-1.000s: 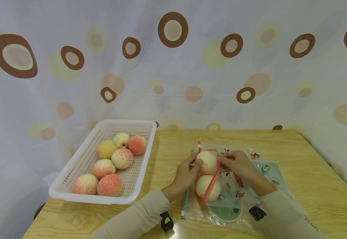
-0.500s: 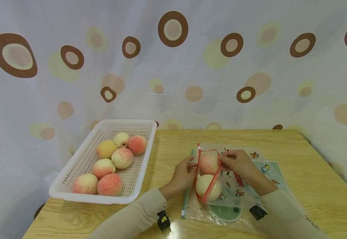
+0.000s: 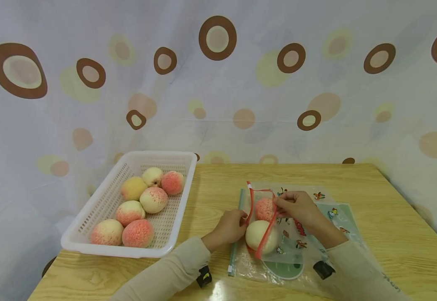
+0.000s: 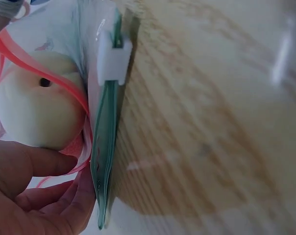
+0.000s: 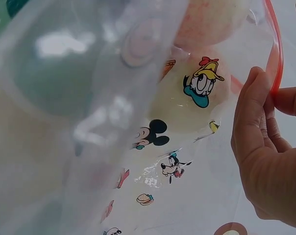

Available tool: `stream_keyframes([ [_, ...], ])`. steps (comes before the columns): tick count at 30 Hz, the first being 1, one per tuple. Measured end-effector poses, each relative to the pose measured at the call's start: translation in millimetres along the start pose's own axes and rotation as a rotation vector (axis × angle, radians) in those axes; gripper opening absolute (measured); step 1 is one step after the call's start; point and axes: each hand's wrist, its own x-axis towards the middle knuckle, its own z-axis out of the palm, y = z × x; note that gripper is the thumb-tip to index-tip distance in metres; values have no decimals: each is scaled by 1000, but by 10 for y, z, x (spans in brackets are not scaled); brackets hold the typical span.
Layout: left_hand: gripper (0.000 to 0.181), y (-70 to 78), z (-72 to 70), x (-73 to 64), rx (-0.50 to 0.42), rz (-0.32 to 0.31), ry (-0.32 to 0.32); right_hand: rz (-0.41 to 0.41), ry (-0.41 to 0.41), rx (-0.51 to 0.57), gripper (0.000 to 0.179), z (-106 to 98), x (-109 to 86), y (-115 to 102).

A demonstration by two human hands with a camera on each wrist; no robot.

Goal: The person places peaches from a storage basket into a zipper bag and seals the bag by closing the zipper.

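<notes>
A clear zip bag with a red zip edge (image 3: 269, 234) and cartoon prints lies with its mouth spread toward the left. Two peaches are at the mouth: a pale peach (image 3: 260, 237) in front and a pinkish-red peach (image 3: 265, 209) behind it, partly covered by film. My left hand (image 3: 227, 228) is at the bag's left rim, which passes between thumb and fingers in the left wrist view, close beside the pale peach (image 4: 40, 110). Thumb and fingers of my right hand (image 3: 301, 211) pinch the opposite red edge, seen closely in the right wrist view.
Beneath lie more zip bags, one with a green zip strip (image 3: 233, 251) and white slider (image 4: 113, 61). To the left stands a white basket (image 3: 182, 217) holding several peaches (image 3: 153, 200). A patterned curtain (image 3: 241, 92) hangs behind the wooden table (image 3: 218, 179).
My left hand has let go of the far peach and come back toward me to the bag's left rim. That peach now sits deeper in the bag. The right hand keeps its hold.
</notes>
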Motion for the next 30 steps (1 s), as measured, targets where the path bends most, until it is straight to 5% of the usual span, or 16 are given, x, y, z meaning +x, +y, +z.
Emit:
stream_keyframes([
  [7,2,21,32,-20,116,33,2,1,-19,-5,30,8,-1,22],
  [16,6,67,41,-39,123,-4,-25,3,-38,0,33,12,-6,30],
  [25,3,34,31,-3,54,95,10,-1,-2,44,34,-53,-54,-21],
  [30,9,147,-66,29,-8,107,-4,6,24,76,34,-182,-98,-71],
])
